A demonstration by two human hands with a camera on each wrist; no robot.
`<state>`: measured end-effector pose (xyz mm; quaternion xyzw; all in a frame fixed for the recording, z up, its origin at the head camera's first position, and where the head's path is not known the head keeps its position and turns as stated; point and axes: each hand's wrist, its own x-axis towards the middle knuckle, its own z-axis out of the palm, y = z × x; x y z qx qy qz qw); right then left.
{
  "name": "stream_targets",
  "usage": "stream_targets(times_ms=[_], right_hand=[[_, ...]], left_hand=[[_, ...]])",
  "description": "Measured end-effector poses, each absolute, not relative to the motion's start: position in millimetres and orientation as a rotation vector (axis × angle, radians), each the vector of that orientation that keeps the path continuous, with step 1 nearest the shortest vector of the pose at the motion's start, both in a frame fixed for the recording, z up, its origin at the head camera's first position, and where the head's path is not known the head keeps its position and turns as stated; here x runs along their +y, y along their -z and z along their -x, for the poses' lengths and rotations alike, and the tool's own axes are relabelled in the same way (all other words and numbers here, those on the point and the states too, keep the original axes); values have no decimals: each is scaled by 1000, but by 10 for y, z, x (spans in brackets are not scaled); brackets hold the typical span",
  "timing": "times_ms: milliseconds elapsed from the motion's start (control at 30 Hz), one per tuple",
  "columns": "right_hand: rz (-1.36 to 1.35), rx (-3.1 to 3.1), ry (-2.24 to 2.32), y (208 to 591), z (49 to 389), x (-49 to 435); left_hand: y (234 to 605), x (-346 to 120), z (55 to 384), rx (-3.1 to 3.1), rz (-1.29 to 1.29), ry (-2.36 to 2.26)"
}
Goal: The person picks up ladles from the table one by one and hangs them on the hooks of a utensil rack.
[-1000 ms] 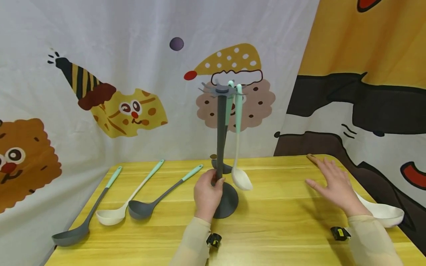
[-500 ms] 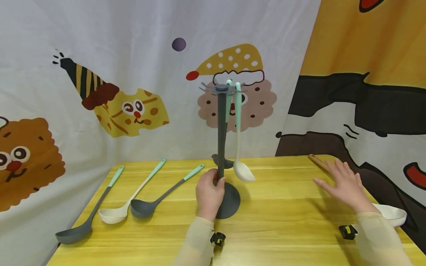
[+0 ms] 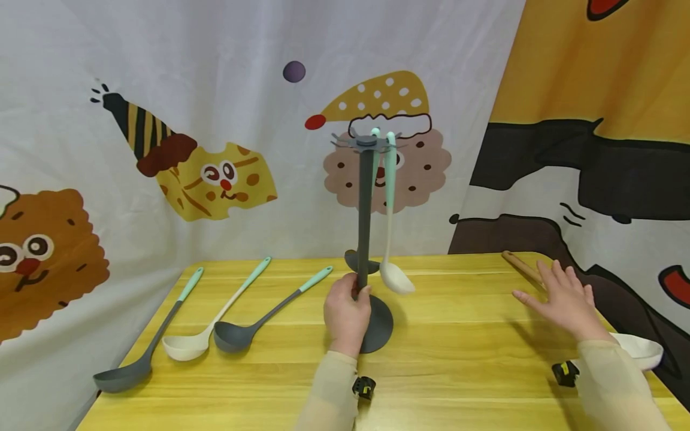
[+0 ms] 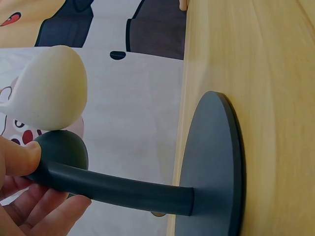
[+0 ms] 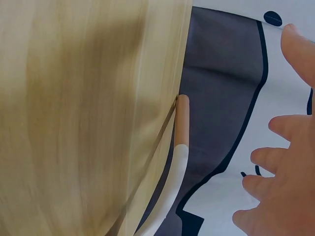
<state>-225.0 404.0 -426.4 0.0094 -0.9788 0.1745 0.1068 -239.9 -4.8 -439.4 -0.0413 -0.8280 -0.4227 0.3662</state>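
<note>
My left hand grips the lower pole of a dark grey utensil stand, just above its round base. From the hooked top hang a white ladle and a dark grey ladle, both with mint handles; the pole partly hides the grey one. Over the table's right side, my right hand is held with fingers spread, nothing in it. Below it lies a white ladle-like utensil with a wooden handle; hand and sleeve cover its middle in the head view.
To the left on the wooden table lie a large grey ladle, a white ladle and a smaller grey ladle, their mint handles pointing away. A cartoon-printed curtain hangs behind the table's far edge.
My right hand has moved a little to the right. The hanging white ladle's bowl has swung slightly back and up. My left hand keeps its hold on the stand's pole.
</note>
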Motion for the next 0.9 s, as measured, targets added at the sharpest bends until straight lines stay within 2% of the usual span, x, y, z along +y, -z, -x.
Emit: stream_targets(times_ms=[900], right_hand=[[127, -3043, -551, 4296, 2372, 4332]], left_hand=[[4361, -6, 2387, -2180, 71, 1143]])
